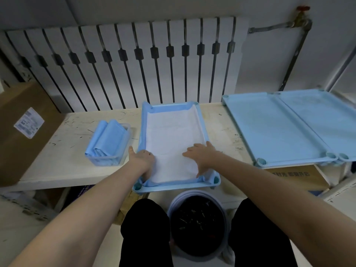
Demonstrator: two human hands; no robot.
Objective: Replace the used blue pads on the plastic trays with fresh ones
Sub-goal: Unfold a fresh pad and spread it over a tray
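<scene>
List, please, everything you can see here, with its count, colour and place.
tray: one, light blue, table centre, holding the pad
pad: one, white with blue edges, in that tray
empty trays: two, light blue, side by side at the right
folded pads: one stack, blue, in the clear box
clear box: one, transparent, left of the tray
cardboard box: one, brown, far left
bin: one, grey, dark contents, floor below the tray
radiator: one, white, wall behind
table: one, off-white, before the radiator
left hand: one, at the pad's near left edge
right hand: one, flat on the pad
</scene>
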